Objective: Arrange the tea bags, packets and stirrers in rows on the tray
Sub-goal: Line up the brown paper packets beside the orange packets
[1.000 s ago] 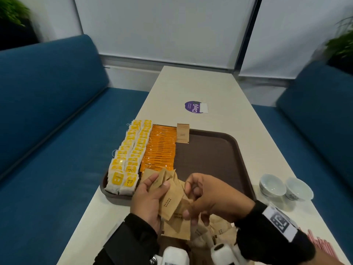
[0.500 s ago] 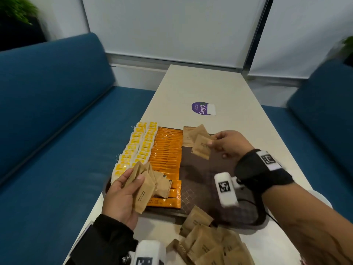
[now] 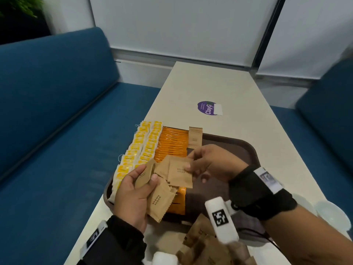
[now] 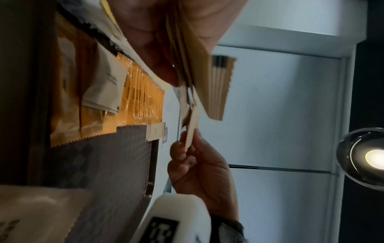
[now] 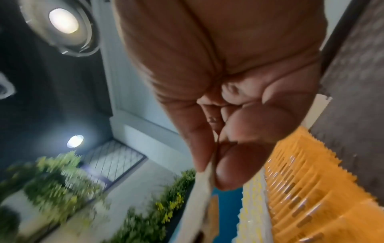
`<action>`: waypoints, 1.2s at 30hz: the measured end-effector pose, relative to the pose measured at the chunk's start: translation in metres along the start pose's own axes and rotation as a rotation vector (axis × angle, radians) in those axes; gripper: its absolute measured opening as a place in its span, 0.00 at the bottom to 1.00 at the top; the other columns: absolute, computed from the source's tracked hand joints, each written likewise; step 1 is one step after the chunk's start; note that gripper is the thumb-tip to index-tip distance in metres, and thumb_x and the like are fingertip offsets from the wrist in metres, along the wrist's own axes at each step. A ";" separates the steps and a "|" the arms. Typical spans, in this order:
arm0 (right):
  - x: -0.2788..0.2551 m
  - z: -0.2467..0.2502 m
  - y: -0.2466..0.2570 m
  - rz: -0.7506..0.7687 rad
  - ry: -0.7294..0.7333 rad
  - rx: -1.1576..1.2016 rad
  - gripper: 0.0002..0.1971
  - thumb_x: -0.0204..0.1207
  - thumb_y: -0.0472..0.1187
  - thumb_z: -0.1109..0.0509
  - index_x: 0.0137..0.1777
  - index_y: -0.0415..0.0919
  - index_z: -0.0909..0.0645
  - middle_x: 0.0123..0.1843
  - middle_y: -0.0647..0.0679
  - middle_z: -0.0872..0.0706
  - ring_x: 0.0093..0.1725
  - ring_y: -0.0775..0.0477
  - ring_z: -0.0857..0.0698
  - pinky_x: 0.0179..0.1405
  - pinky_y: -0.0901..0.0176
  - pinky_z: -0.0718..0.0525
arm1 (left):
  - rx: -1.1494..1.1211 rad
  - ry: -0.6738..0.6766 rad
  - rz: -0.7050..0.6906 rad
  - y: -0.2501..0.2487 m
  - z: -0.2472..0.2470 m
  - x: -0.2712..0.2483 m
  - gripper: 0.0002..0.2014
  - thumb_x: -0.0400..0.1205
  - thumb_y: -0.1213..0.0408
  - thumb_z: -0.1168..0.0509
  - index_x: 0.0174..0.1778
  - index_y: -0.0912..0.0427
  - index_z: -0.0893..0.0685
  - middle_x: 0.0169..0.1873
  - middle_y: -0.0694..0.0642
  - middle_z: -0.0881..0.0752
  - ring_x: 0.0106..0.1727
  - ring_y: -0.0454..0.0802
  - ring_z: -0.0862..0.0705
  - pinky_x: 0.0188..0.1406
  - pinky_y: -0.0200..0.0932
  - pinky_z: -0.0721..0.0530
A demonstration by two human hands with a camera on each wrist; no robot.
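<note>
A light, bendy brown sugar packet (image 3: 179,174) is being pinched at its edge by the right hand (image 3: 212,165), while more packets (image 3: 152,190) are being held in the left hand (image 3: 131,196).

My dark brown plastic tray (image 3: 246,148) carries yellow-and-white tea bags (image 3: 142,148), glossy orange packets (image 3: 172,144) and kraft-brown paper sugar sachets (image 3: 179,175) printed in dark lettering.

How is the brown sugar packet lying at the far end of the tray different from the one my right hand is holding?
The far brown packet lies on the tray, beside the orange packets; the held packet is in the air, pinched by the right hand. The far one stands alone; the held one overlaps the fan of packets in the left hand. Both are brown paper with dark print.
</note>
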State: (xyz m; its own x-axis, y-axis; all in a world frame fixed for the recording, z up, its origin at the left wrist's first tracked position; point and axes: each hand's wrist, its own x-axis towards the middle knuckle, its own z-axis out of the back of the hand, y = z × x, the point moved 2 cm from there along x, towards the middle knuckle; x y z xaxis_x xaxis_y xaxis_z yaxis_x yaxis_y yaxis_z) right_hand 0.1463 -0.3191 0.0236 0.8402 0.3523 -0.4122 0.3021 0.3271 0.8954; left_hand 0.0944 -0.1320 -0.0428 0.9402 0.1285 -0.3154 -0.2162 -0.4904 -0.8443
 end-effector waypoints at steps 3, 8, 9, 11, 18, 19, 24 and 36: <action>-0.011 -0.006 0.000 -0.002 0.002 -0.059 0.01 0.76 0.32 0.29 0.45 0.36 0.18 0.39 0.45 0.09 0.31 0.52 0.14 0.25 0.65 0.20 | 0.024 -0.004 -0.009 0.003 -0.003 -0.001 0.30 0.61 0.64 0.28 0.62 0.53 0.21 0.58 0.59 0.14 0.56 0.59 0.15 0.48 0.54 0.16; -0.019 -0.009 0.000 -0.024 0.051 -0.083 0.02 0.76 0.32 0.30 0.45 0.38 0.17 0.42 0.46 0.09 0.30 0.53 0.15 0.26 0.66 0.19 | 0.046 0.002 -0.009 0.004 0.002 -0.002 0.25 0.68 0.68 0.28 0.61 0.51 0.21 0.60 0.58 0.16 0.58 0.59 0.15 0.50 0.56 0.16; -0.019 -0.008 0.000 -0.025 0.047 -0.087 0.01 0.76 0.32 0.30 0.45 0.37 0.17 0.42 0.45 0.09 0.30 0.53 0.15 0.26 0.66 0.20 | 0.041 -0.001 -0.007 0.004 0.002 -0.002 0.23 0.71 0.70 0.28 0.62 0.51 0.21 0.60 0.57 0.16 0.57 0.59 0.15 0.48 0.54 0.16; -0.018 -0.007 0.000 -0.032 0.040 -0.092 0.01 0.76 0.33 0.29 0.46 0.36 0.17 0.43 0.42 0.10 0.30 0.53 0.15 0.26 0.66 0.20 | 0.036 -0.004 -0.009 0.004 0.001 -0.004 0.23 0.69 0.68 0.28 0.60 0.50 0.21 0.59 0.57 0.16 0.55 0.58 0.14 0.44 0.52 0.16; -0.014 -0.008 -0.001 -0.024 0.089 -0.123 0.01 0.76 0.33 0.29 0.44 0.38 0.17 0.41 0.45 0.10 0.29 0.54 0.15 0.23 0.69 0.22 | 0.094 0.019 0.024 0.006 0.004 -0.005 0.28 0.66 0.71 0.26 0.62 0.51 0.21 0.59 0.58 0.16 0.56 0.59 0.15 0.40 0.50 0.16; -0.013 -0.004 -0.001 -0.022 0.061 -0.126 0.01 0.76 0.33 0.29 0.43 0.38 0.18 0.40 0.46 0.10 0.29 0.55 0.15 0.23 0.69 0.23 | 0.098 0.015 0.028 0.006 0.006 -0.003 0.26 0.68 0.73 0.27 0.61 0.51 0.21 0.60 0.58 0.17 0.57 0.60 0.15 0.42 0.52 0.16; -0.001 0.004 0.003 -0.032 0.018 -0.105 0.03 0.76 0.32 0.30 0.41 0.35 0.19 0.39 0.43 0.10 0.27 0.55 0.16 0.22 0.69 0.25 | 0.057 0.025 0.036 0.006 0.002 -0.001 0.29 0.61 0.66 0.27 0.60 0.52 0.21 0.57 0.58 0.14 0.51 0.58 0.12 0.32 0.50 0.13; 0.008 -0.007 -0.009 -0.085 0.208 -0.100 0.02 0.77 0.32 0.31 0.47 0.33 0.18 0.51 0.28 0.16 0.28 0.53 0.19 0.23 0.68 0.23 | -0.002 0.031 0.069 0.008 0.000 0.002 0.27 0.61 0.64 0.29 0.58 0.50 0.21 0.56 0.60 0.14 0.46 0.59 0.11 0.28 0.55 0.12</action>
State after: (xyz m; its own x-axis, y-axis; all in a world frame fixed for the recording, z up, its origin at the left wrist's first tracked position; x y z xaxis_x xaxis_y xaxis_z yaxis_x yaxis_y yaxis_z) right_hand 0.1466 -0.3129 0.0114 0.6995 0.4894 -0.5207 0.3131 0.4451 0.8390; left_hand 0.0945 -0.1359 -0.0496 0.9308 0.0675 -0.3593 -0.2802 -0.4993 -0.8199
